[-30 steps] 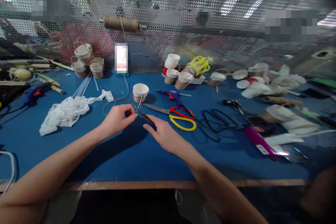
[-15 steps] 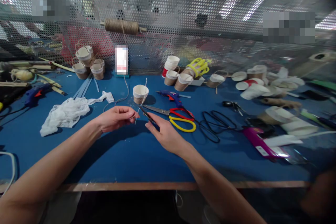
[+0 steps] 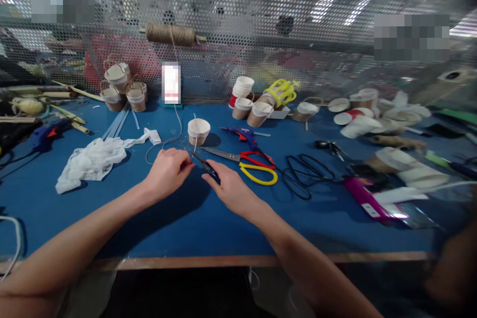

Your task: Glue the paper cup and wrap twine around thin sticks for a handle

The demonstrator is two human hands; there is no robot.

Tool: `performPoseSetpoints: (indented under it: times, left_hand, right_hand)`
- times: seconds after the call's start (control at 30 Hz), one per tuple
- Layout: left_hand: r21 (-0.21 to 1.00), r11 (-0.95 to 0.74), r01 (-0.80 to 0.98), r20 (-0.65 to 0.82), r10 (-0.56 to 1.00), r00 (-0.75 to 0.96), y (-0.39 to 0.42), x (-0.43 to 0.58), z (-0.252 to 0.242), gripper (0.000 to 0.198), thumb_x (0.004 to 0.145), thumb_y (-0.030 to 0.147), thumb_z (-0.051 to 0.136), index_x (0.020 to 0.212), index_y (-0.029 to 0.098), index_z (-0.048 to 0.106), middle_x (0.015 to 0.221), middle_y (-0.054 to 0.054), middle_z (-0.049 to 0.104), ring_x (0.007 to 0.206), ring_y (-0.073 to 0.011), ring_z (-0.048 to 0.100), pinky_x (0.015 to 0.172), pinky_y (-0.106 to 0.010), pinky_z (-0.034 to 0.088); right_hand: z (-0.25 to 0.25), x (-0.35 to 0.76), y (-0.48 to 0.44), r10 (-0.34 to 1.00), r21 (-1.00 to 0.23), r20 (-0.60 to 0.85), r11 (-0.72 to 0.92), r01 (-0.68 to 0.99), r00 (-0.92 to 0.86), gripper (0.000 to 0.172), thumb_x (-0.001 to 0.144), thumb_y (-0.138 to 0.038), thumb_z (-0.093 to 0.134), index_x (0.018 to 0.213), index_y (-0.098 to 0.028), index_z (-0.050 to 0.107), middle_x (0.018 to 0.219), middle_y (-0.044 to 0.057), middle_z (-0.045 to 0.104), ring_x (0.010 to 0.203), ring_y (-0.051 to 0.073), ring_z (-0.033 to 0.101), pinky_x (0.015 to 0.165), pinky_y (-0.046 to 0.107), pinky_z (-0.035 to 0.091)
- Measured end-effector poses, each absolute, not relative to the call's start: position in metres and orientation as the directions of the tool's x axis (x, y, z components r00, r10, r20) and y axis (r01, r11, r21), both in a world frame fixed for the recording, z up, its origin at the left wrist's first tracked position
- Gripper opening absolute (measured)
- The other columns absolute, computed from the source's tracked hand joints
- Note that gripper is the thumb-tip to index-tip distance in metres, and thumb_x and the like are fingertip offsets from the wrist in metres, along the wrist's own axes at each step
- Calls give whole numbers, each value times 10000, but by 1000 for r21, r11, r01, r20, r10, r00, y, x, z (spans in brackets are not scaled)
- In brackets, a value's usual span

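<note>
Left hand (image 3: 169,171) is in at the middle of the head view, fingers pinched shut on a thin string (image 3: 195,149). The string stands almost upright out of the fingertips, its long axis running to 12 o'clock and crossing in front of a paper cup (image 3: 198,129).

Right hand (image 3: 230,190) sits just at 3 o'clock of the left, fingers curled closed around the handle of small dark snips (image 3: 204,165). The snips lie slanted, their long axis running from the right hand up toward 10 o'clock, the tip right at the left fingertips where the string is pinched. Whether the blades are parted, I cannot tell.

Both hands hover low over the blue table (image 3: 179,223). At 2 o'clock of the right hand lie yellow-and-red scissors (image 3: 257,166), blades pointing to 9 o'clock, with a blue glue gun (image 3: 242,134) just beyond. A black cable (image 3: 303,176) coils at 3 o'clock. At 9 o'clock of the left hand lies a crumpled white cloth (image 3: 93,160). A twine spool (image 3: 170,34) hangs on the mesh at 12 o'clock.
</note>
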State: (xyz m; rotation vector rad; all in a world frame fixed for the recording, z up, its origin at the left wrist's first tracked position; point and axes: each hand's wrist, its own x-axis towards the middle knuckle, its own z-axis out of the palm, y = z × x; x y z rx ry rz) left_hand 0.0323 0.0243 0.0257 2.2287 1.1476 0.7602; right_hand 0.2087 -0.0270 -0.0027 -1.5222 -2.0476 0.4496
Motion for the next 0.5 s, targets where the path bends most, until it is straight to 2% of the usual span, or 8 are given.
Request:
performPoseSetpoints:
  times: [0.07, 0.13, 0.17, 0.23, 0.3, 0.4, 0.5]
  left_hand:
    - [773, -429, 467, 168, 849, 502, 26, 31, 26, 164, 743, 219, 549, 595, 154, 521, 574, 16, 496, 575, -116, 415, 583, -261, 294]
    - [947, -214, 240, 31, 804, 594, 31, 28, 23, 194, 763, 304, 550, 653, 145, 565, 599, 15, 515, 580, -105, 431, 594, -254, 315]
    - [991, -66, 115, -26, 752, 659, 34, 26, 21, 212, 758, 341, 567, 698, 140, 593, 622, 10, 530, 601, -103, 447, 611, -253, 327]
    - [974, 216, -66, -89, 633, 769, 39, 23, 13, 249, 711, 378, 637, 778, 138, 627, 657, 1, 551, 632, -100, 468, 633, -249, 338]
    - [908, 389, -156, -90, 546, 833, 41, 22, 5, 266, 658, 369, 700, 780, 143, 631, 657, 0, 553, 630, -94, 472, 623, -239, 334]
    - [867, 462, -188, -63, 476, 877, 39, 25, -2, 286, 629, 382, 725, 725, 140, 606, 664, -9, 552, 634, -101, 476, 604, -235, 327]
    - [919, 352, -177, -32, 513, 858, 36, 29, 1, 341, 624, 439, 705, 646, 139, 546, 666, -8, 529, 633, -107, 452, 603, -242, 323]
  right_hand:
    - [-2, 209, -27, 947, -570, 244, 315, 759, -210, 354, 867, -332, 441, 1158, -140, 504, 1120, 138, 605, 1063, 259, 559, 895, 438, 451]
    - [1, 209, -28, 938, -591, 260, 342, 731, -229, 366, 877, -336, 421, 1182, -146, 487, 1151, 129, 593, 1083, 240, 548, 917, 418, 442]
    - [3, 209, -28, 933, -603, 266, 357, 714, -242, 370, 881, -337, 413, 1190, -146, 481, 1164, 125, 588, 1091, 231, 544, 924, 408, 438]
    - [6, 210, -30, 924, -625, 275, 383, 681, -267, 375, 883, -340, 406, 1195, -144, 480, 1175, 119, 584, 1095, 219, 542, 926, 392, 440]
    - [7, 210, -30, 915, -640, 284, 405, 653, -289, 374, 881, -348, 408, 1184, -146, 492, 1168, 115, 591, 1084, 214, 550, 917, 383, 448]
    - [8, 210, -31, 908, -656, 283, 419, 628, -309, 392, 877, -361, 407, 1174, -124, 502, 1172, 131, 588, 1090, 219, 547, 922, 382, 445]
    - [9, 210, -32, 909, -666, 273, 415, 620, -315, 391, 879, -360, 403, 1175, -124, 500, 1179, 131, 584, 1092, 220, 545, 923, 385, 442]
